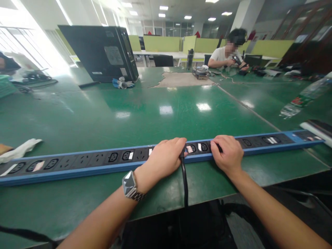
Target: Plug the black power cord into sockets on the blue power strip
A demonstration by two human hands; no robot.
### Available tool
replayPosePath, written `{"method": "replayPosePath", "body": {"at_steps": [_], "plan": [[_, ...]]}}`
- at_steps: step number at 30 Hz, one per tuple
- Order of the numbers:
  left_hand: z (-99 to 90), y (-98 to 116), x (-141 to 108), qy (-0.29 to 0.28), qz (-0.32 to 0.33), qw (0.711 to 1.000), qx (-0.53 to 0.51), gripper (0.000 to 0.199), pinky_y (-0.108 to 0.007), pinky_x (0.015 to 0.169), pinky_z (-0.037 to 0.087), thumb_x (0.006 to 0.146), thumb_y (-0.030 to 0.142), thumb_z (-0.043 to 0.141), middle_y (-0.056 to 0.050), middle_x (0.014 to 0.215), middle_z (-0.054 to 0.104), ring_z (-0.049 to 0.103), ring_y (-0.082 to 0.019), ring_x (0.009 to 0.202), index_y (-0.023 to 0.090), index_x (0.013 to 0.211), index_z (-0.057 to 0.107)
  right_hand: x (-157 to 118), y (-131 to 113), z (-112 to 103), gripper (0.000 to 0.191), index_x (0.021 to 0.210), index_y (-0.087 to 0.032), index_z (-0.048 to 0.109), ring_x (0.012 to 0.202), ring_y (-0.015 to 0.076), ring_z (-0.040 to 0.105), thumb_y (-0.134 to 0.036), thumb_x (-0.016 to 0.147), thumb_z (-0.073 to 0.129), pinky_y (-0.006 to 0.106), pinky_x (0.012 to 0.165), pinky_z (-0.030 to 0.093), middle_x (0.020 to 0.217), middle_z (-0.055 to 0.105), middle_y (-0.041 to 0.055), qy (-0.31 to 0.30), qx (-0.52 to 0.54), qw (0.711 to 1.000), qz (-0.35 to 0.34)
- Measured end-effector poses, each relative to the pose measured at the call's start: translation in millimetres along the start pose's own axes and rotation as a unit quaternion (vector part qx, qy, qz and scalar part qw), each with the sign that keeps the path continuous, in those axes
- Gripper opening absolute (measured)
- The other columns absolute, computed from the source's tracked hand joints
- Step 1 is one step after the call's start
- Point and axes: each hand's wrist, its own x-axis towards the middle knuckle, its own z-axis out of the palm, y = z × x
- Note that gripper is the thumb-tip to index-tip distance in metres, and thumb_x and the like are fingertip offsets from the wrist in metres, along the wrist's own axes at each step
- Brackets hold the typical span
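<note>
A long blue power strip point(89, 170) with black sockets, some with white or pink stickers, lies across the green table in front of me. Near its middle my left hand point(164, 159), with a metal watch point(131, 185) on its wrist, closes around a black power cord plug at the sockets. The black cord point(184, 180) runs from the fingertips down over the table edge. My right hand point(228, 154) rests closed on the strip further right, its fingers curled. Something dark shows beside its thumb, mostly hidden. Between both hands, two stickered sockets point(203, 147) are visible.
Behind the strip stands a black computer case point(95, 52), with gloves point(123, 83) at its foot. A plastic bottle point(301, 100) lies right; white cloth point(23, 150) is left. Across the table sits a person point(220, 57) handling something, near a dark bottle point(190, 58).
</note>
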Motion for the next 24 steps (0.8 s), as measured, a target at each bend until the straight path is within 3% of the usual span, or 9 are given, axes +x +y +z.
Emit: {"method": "replayPosePath", "body": {"at_steps": [4, 6, 9, 11, 13, 15, 17, 20, 24], "plan": [[-3.5, -7.1, -4.0, -0.004, 0.026, 1.0, -0.011, 0.037, -0.041, 0.098, 0.048, 0.089, 0.012, 0.047, -0.012, 0.122, 0.063, 0.061, -0.024, 0.111, 0.015, 0.125, 0.049, 2.0, -3.1, 0.2, 0.02, 0.075, -0.019, 0.066, 0.087, 0.0197, 0.06, -0.031, 0.087, 0.054, 0.034, 0.079, 0.04, 0.088, 0.07, 0.0045, -0.014, 0.035, 0.999, 0.037], [-6.9, -4.6, -0.3, 0.026, 0.017, 0.999, -0.038, 0.045, -0.041, 0.098, 0.049, 0.086, 0.01, 0.048, -0.012, 0.124, 0.063, 0.061, -0.025, 0.112, 0.015, 0.131, 0.045, 10.4, -7.3, -6.4, 0.026, 0.075, -0.019, 0.065, 0.086, 0.0199, 0.061, -0.038, 0.088, 0.053, 0.034, 0.079, 0.042, 0.086, 0.07, 0.0056, -0.021, 0.118, 0.986, 0.115], [-13.1, 13.5, 17.6, 0.093, -0.003, 0.99, -0.104, 0.065, -0.039, 0.092, 0.052, 0.082, 0.011, 0.053, -0.011, 0.123, 0.065, 0.064, -0.025, 0.106, 0.017, 0.143, 0.031, 33.2, -18.4, -33.3, 0.041, 0.09, -0.019, 0.064, 0.067, 0.016, 0.06, -0.056, 0.09, 0.044, 0.031, 0.065, 0.046, 0.075, 0.066, 0.004, -0.09, 0.336, 0.901, 0.259], [-15.4, 30.2, 34.4, 0.108, 0.01, 0.986, -0.129, 0.08, -0.039, 0.087, 0.053, 0.081, 0.013, 0.056, -0.011, 0.119, 0.067, 0.067, -0.025, 0.101, 0.019, 0.15, 0.017, 50.0, -25.1, -58.2, 0.049, 0.109, -0.02, 0.062, 0.055, 0.013, 0.054, -0.062, 0.087, 0.047, 0.027, 0.053, 0.042, 0.067, 0.062, 0.0003, -0.192, 0.406, 0.855, 0.26], [-14.6, 42.8, 48.9, 0.099, 0.024, 0.984, -0.145, 0.09, -0.038, 0.082, 0.054, 0.083, 0.018, 0.059, -0.011, 0.114, 0.069, 0.068, -0.025, 0.097, 0.019, 0.153, 0.003, 62.1, -26.0, -79.3, 0.051, 0.118, -0.021, 0.061, 0.051, 0.0116, 0.051, -0.058, 0.082, 0.058, 0.025, 0.05, 0.038, 0.061, 0.058, -0.0027, -0.268, 0.357, 0.872, 0.201], [-10.6, 46.2, 55.3, 0.088, 0.027, 0.984, -0.154, 0.098, -0.037, 0.083, 0.054, 0.083, 0.028, 0.065, -0.012, 0.116, 0.068, 0.067, -0.026, 0.1, 0.018, 0.153, -0.003, 66.5, -18.0, -89.9, 0.046, 0.115, -0.021, 0.064, 0.051, 0.0117, 0.051, -0.052, 0.081, 0.063, 0.024, 0.049, 0.037, 0.059, 0.057, -0.0031, -0.287, 0.267, 0.905, 0.167], [-3.7, 39.6, 51.9, 0.081, 0.02, 0.988, -0.132, 0.1, -0.039, 0.089, 0.051, 0.08, 0.04, 0.07, -0.016, 0.125, 0.064, 0.063, -0.029, 0.11, 0.016, 0.153, 0.006, 64.3, -2.7, -89.0, 0.042, 0.11, -0.02, 0.068, 0.053, 0.0128, 0.053, -0.05, 0.082, 0.059, 0.025, 0.05, 0.038, 0.062, 0.061, -0.0015, -0.306, 0.215, 0.912, 0.168], [9.9, 20.0, 34.0, 0.073, -0.022, 0.995, -0.061, 0.081, -0.045, 0.099, 0.045, 0.081, 0.046, 0.069, -0.017, 0.133, 0.058, 0.054, -0.032, 0.122, 0.013, 0.145, 0.033, 58.0, 20.9, -75.1, 0.038, 0.103, -0.019, 0.072, 0.056, 0.0148, 0.058, -0.048, 0.083, 0.057, 0.027, 0.051, 0.041, 0.067, 0.067, 0.0009, -0.348, 0.184, 0.906, 0.154], [24.7, 2.5, 10.7, 0.052, -0.054, 0.997, -0.013, 0.065, -0.046, 0.102, 0.041, 0.083, 0.05, 0.064, -0.014, 0.13, 0.06, 0.052, -0.031, 0.122, 0.016, 0.136, 0.046, 59.3, 26.7, -55.1, 0.031, 0.094, -0.022, 0.076, 0.051, 0.0141, 0.056, -0.044, 0.08, 0.059, 0.027, 0.048, 0.038, 0.06, 0.065, -0.0015, -0.348, 0.101, 0.929, 0.08]]}}
